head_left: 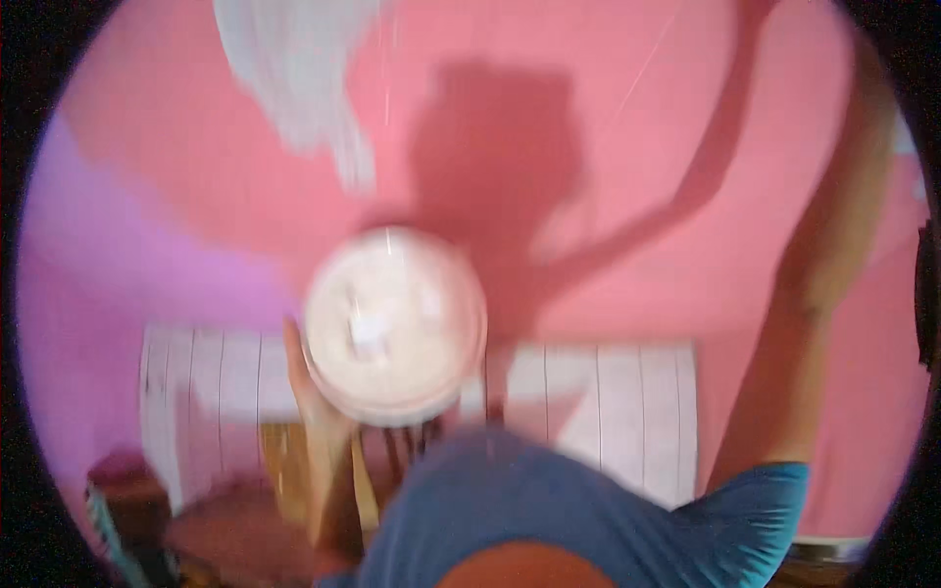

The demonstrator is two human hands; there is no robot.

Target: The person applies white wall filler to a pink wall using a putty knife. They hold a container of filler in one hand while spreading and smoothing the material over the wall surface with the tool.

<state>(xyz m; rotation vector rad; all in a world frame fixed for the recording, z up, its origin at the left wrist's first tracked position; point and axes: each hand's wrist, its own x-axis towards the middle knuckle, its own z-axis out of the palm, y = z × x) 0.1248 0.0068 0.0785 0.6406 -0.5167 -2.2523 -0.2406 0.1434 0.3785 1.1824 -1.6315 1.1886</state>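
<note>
My left hand (325,416) supports a round, pale tub or bowl (421,363) from its left and underside. One finger or thumb lies along its left edge, and the other fingers are hidden. The round thing looks cream to white on its face, with a small whiter patch near the middle; motion blur hides whether this is a lid or the contents. On the right, my bare right arm (814,284) reaches up past the upper right edge. My right hand lies outside the picture.
Ahead stands a pink wall (637,108) with a purple area (167,245) at left and an irregular white patch (304,78) on top. A white slatted panel (637,402) runs low across it. A yellowish-brown piece (282,461) and dark, blurred objects (127,490) are at lower left.
</note>
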